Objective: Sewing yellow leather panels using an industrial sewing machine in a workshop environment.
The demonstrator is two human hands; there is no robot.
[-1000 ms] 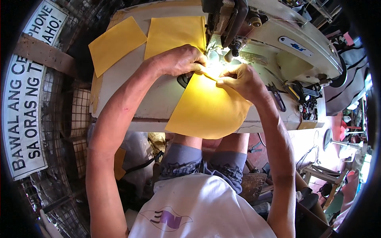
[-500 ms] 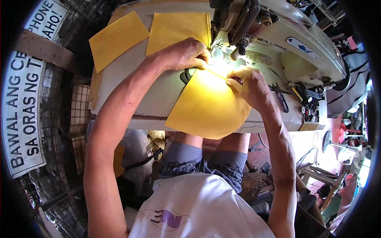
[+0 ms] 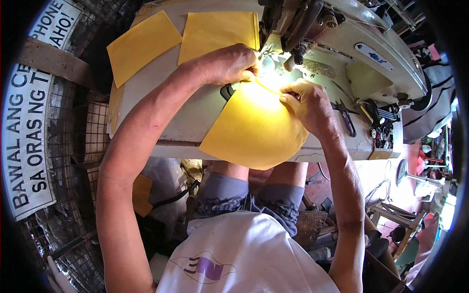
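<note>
A yellow fabric piece point(image 3: 254, 129) hangs over the front edge of the sewing machine table, its lower part curving down above my thighs. My left hand point(image 3: 234, 64) pinches the far left corner of it, close to the sewing machine's needle area. With thumb and fingers closed, my right hand point(image 3: 305, 101) grips the far right part of the same edge. Between the hands that edge looks folded over, under a glaring lamp light. The sewing machine point(image 3: 386, 56) stands just beyond; its needle and presser foot are lost in the glare.
Two flat yellow pieces, one at the far left point(image 3: 142, 46) and another beside the machine point(image 3: 220, 36), lie on the table point(image 3: 181, 119). Right of my right hand are pliers point(image 3: 346, 118), a screwdriver point(image 3: 364, 112) and a tray of small dark parts point(image 3: 383, 139).
My left arm has shifted slightly left, and the fabric's lower left corner has moved a little left with it. Both hands keep their pinch on the far edge.
</note>
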